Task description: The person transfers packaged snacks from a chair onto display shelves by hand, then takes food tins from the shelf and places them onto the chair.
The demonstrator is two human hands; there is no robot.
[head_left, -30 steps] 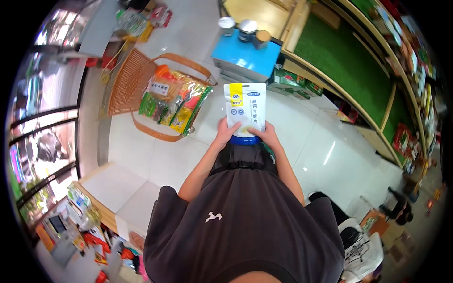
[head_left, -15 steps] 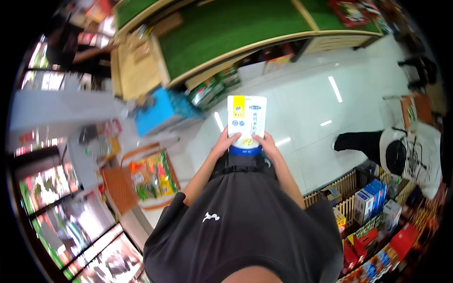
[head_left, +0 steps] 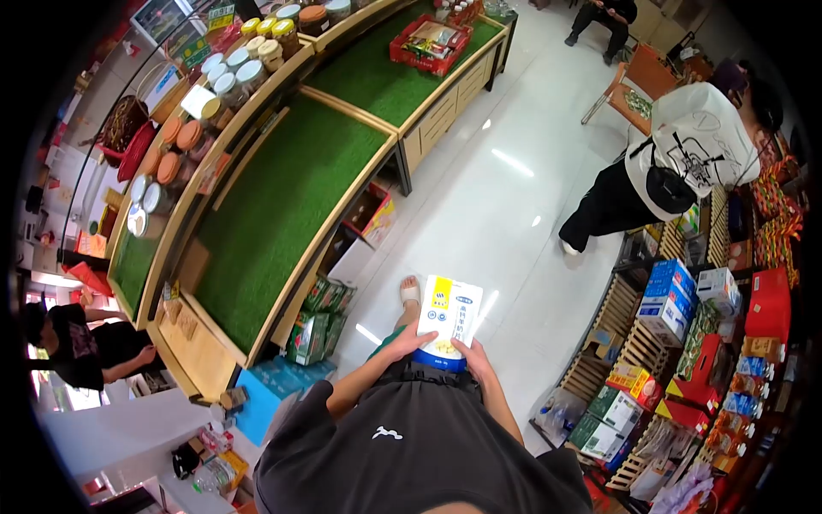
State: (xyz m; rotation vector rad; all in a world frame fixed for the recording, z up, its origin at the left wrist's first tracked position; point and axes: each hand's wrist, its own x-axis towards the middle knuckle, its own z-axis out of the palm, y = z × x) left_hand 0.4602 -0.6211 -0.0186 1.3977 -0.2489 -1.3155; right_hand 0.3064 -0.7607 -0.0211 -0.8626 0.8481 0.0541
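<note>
A white pouch [head_left: 449, 310] with a yellow patch at the top, dark print and a blue band at the bottom is held upright before my waist. My left hand [head_left: 411, 341] grips its lower left edge, thumb over the front. At the lower right edge, my right hand [head_left: 470, 353] pinches it the same way. The fingers behind the pouch are hidden.
A display counter [head_left: 282, 214] lined with green turf curves along the left, with lidded jars [head_left: 248, 75] and a red crate [head_left: 431, 44]. Blue boxes [head_left: 668, 300] stand on slatted shelves at right, near a person in a white shirt [head_left: 698, 141]. Another person [head_left: 81, 343] is at far left.
My view and body have turned to the right, so the counter and the right-hand shelves show more fully. Both hands still hold the pouch, now lower in view.
</note>
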